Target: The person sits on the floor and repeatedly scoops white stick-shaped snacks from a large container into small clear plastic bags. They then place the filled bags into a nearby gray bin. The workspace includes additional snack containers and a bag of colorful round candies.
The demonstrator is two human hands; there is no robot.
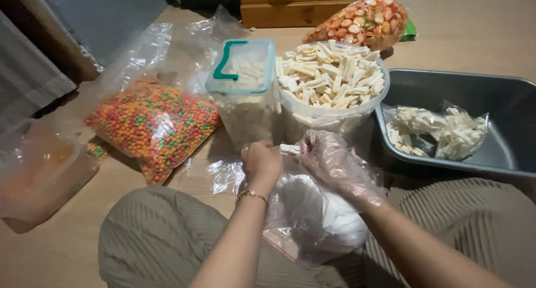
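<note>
Left to right: big bag of orange-green pellets (153, 123) sitting untouched. My left hand (261, 162) pinching mouth of clear bag (318, 215) on lap, gloved right hand (333, 162) closed on white sticks, dropping them in. Bag maybe half full. Round tub of sticks (330, 76) looking heaped, one packed bag (438, 133) lying in grey tray (502, 98). Plenty left, I'd say.

One camera, worn on my head.
It looks steeply down, close over my lap and the floor ahead.
</note>
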